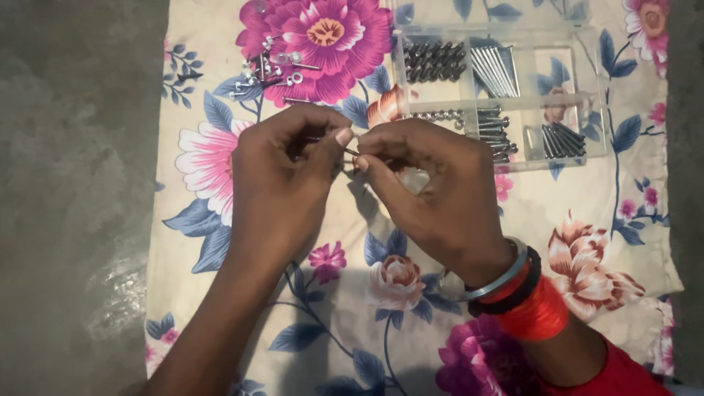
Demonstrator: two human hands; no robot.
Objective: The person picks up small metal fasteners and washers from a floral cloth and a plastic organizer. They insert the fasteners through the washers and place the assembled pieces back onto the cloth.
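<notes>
- A thin metal fastener (350, 152), most likely a small bolt or screw, sits just above the centre of the frame, pinched between the two hands; only a short dark sliver of it shows.
- The left hand (282, 172) comes up from the lower left with its back to the camera, knuckles bent, thumb and fingertips closed together on the left end of the fastener.
- The right hand (433, 191) reaches in from the lower right, wrist cocked, fingers curled, thumb and forefinger clamped on the other end of the piece; the fingertips of both hands nearly touch.
- From the visible sliver, the fastener's long axis runs roughly left to right with a slight tilt; which end is the head cannot be told.
- On the right wrist sit stacked bangles (524, 290): silver, black and red.
- A clear compartment box (595, 81) lies in the upper right, its cells holding nails, screws and bolts.
- A loose heap of nuts, washers and bolts (270, 70) lies in the upper left of centre.
- All of it rests on a floral cloth (572, 213) spread over a grey floor (73, 183).
</notes>
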